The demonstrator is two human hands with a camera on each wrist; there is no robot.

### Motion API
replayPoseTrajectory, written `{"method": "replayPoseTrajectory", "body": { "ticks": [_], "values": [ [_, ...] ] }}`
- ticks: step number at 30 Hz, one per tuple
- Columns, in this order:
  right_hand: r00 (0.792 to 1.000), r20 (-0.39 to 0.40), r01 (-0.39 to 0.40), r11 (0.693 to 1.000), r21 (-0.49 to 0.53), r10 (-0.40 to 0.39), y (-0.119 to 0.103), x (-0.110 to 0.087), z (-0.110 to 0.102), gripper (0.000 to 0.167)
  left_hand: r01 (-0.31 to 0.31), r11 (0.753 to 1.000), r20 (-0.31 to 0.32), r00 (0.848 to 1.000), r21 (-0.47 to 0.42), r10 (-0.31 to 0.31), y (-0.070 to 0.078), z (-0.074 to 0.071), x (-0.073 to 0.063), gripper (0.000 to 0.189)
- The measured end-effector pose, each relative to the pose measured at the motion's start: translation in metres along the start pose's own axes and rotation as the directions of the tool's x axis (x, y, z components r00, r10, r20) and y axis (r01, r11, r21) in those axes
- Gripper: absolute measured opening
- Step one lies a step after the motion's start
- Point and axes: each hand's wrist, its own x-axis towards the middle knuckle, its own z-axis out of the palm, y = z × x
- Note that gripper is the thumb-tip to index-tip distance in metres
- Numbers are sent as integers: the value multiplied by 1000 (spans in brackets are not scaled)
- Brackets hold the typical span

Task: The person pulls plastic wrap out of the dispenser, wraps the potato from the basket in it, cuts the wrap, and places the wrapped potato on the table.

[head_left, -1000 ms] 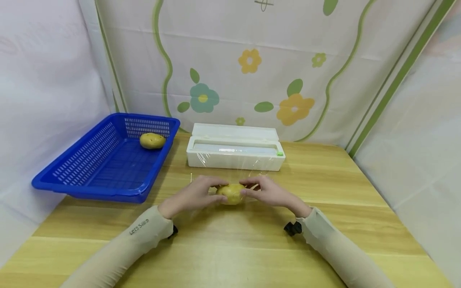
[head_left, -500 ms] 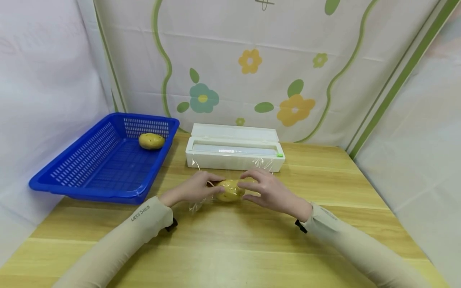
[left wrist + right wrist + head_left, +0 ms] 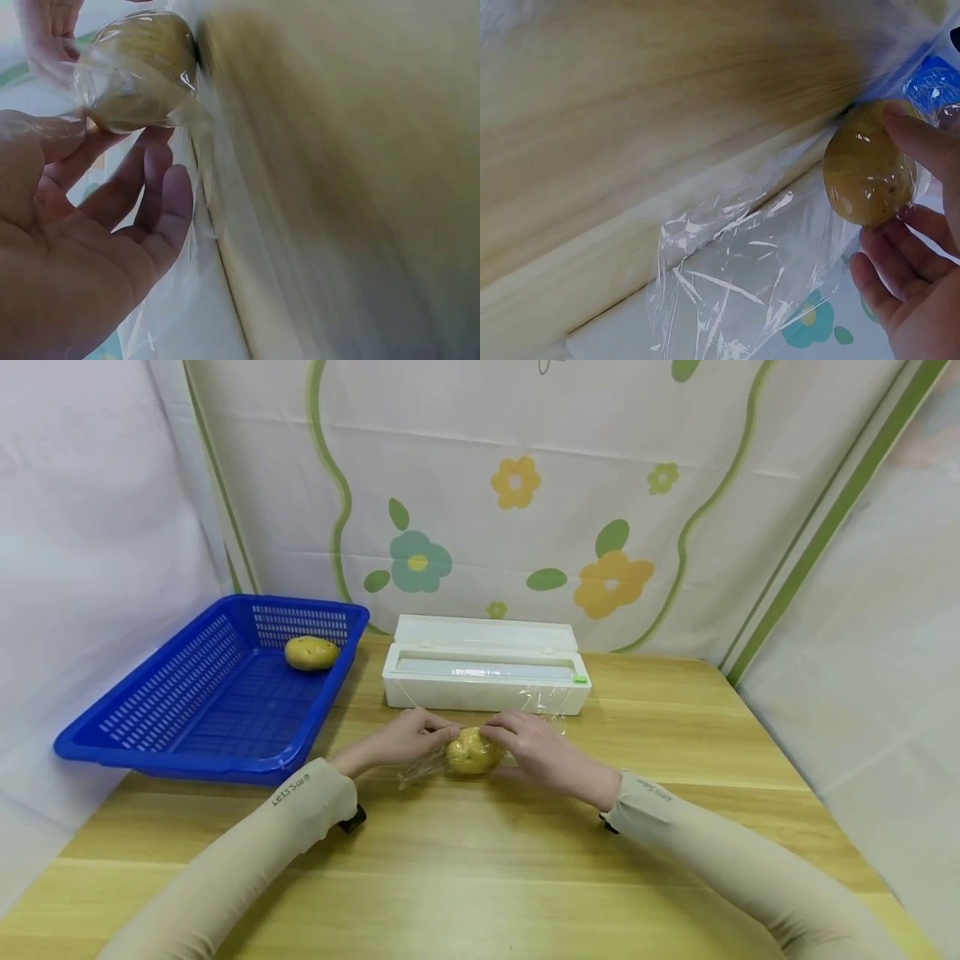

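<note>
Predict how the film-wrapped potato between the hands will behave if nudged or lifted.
The potato would probably roll if nudged, since its sides are rounded. The clear film over it looks glossy, so its surface may be slippery. The crumpled loose film beside it suggests floppy ends that could trail.

Long, creased beige sleeves [image 3: 225,868] ended in cuffs [image 3: 335,789] just behind the bare hands [image 3: 551,752]. Small dark lettering [image 3: 291,789] ran along each near the cuff, and a black piece [image 3: 352,819] showed under each wrist.
</note>
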Motion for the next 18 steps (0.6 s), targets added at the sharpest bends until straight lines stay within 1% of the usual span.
{"method": "replayPoseTrajectory", "body": {
  "ticks": [1, 4, 7, 10, 12, 13, 15, 17, 18],
  "values": [
    [1000, 1, -4, 1000, -3, 4, 0, 1, 1, 62, 8, 1000, 0, 1000, 11, -8, 0, 0, 0, 30],
    [1000, -1, -7, 1000, -19, 7, 0, 3, 3, 63, 4, 1000, -17, 1000, 30, -3, 3, -1, 2, 29],
    [1000, -7, -16, 1000, -13, 16, 2, 5, 4, 62, -5, 999, -68, 998, 32, 7, 8, 0, 2, 26],
    [999, -1, -39, 999, 17, 39, 5, 5, 6, 63, -40, 999, -135, 990, 25, 43, 10, 1, 1, 23],
    [998, 18, -57, 998, 39, 56, 8, 4, 8, 64, -73, 997, -192, 978, 38, 79, 12, 2, 0, 22],
    [997, 29, -67, 997, 49, 66, 9, 4, 8, 64, -99, 993, -223, 968, 63, 111, 13, 2, -2, 23],
    [994, 58, -91, 994, 59, 87, 13, 4, 9, 65, -153, 981, -279, 943, 120, 181, 16, 2, -4, 22],
    [990, 88, -113, 991, 75, 106, 17, 4, 9, 65, -190, 957, -299, 920, 221, 252, 22, 1, -6, 21],
    [988, 104, -125, 989, 78, 116, 19, 4, 9, 65, -208, 937, -287, 913, 282, 289, 24, 2, -6, 23]
  ]
}}
